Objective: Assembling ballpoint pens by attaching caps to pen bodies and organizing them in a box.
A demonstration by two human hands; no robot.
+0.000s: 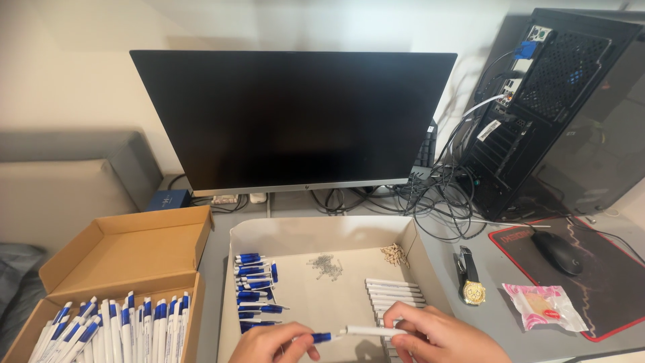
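White tray [430, 269]: the landmark, in front of the monitor [292, 121].
Left hand [275, 344]: over the tray's near edge, fingers pinching the blue pen end [321, 337].
Right hand [440, 336]: fingers pinching the white barrel [373, 331].
Progress: many finished pens [121, 326] lie in the cardboard box [121, 252] left of the tray; blue tops [254, 286], springs [326, 265] and barrels remain inside.
Package: pink-white snack wrapper [544, 306] right of the tray.

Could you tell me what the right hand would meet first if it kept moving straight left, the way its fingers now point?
The right hand points left along the white pen barrel it holds. Going straight on, it would probably first meet the left hand, which holds the blue pen part. Depth is hard to judge.
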